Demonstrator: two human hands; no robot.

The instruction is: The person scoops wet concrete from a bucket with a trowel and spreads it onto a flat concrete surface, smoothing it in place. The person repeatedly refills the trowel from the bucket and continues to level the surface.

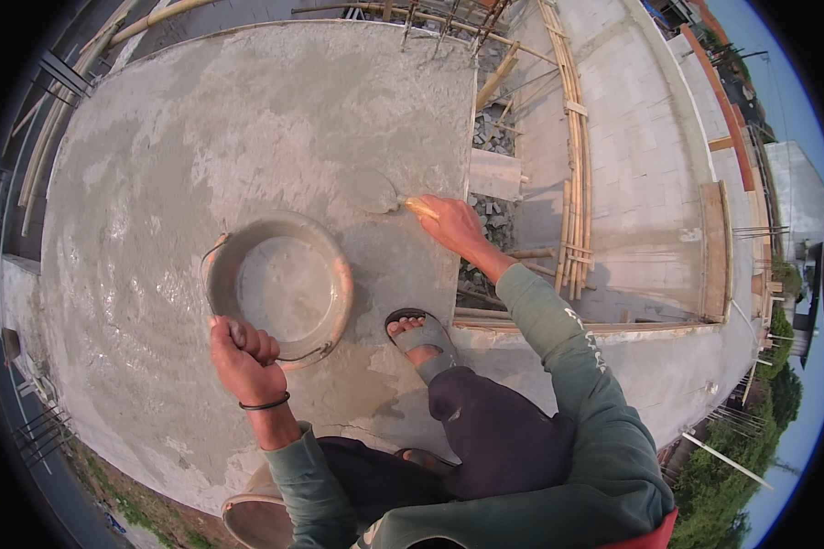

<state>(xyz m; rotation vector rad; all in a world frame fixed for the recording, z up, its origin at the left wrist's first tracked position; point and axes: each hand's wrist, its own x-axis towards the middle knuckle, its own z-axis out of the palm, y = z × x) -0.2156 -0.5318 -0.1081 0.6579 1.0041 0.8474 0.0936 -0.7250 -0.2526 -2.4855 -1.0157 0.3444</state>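
Observation:
My right hand (450, 225) is closed around the wooden handle of a trowel (372, 190). The trowel's rounded blade, coated in cement, lies flat against the wet grey concrete slab (156, 119). To the left stands a round, cement-smeared bucket (341, 284), with a thin layer of greyish wet stuff in its bottom. My left hand (244, 357), a dark band at its wrist, is closed at the bucket's near left rim. Its fingers hide whether they grip the rim or the wire handle.
Beyond the slab's right edge, an opening holds grey rubble (493, 137) and bamboo poles (574, 156). A wooden board (716, 252) stands farther right. Reinforcing bars (444, 27) stick up at the far edge. Another bucket (256, 523) sits near my legs. My sandalled foot (419, 334) rests on the slab.

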